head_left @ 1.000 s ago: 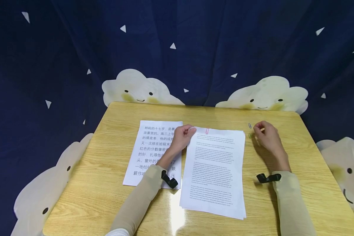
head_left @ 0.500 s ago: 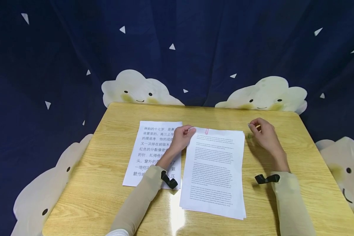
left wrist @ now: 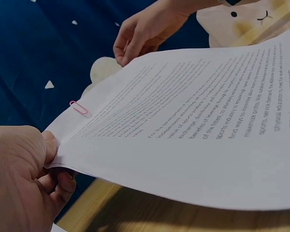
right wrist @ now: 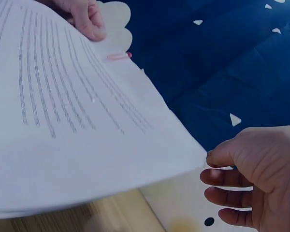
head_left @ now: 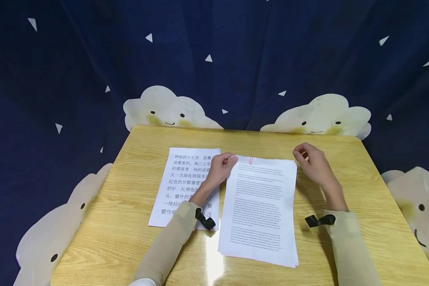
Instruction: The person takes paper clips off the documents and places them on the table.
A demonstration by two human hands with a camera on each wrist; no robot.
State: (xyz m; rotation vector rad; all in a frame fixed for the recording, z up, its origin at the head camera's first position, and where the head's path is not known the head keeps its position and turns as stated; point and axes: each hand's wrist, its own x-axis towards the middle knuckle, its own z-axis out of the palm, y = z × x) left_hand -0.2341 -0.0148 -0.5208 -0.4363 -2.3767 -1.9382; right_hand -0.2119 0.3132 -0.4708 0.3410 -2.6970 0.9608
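Note:
In the head view my left hand pinches the top left corner of a printed stack of paper between thumb and fingers, lifting that edge. A pink paper clip sits on the stack's top edge, seen also as a pink clip in the left wrist view. My right hand is at the stack's top right corner, thumb and index finger together. The right wrist view has its thumb right by the paper corner. The blue paper clip it picked up is hidden by the fingers now.
A second printed sheet with large Chinese characters lies to the left, partly under my left forearm. Both rest on a wooden table. A dark blue curtain with clouds stands behind. Black straps are on the wrists.
My right hand took the blue paper clip off the table and moved left to the stack's corner. The green paper clip is now out of sight behind it. My left hand stays put.

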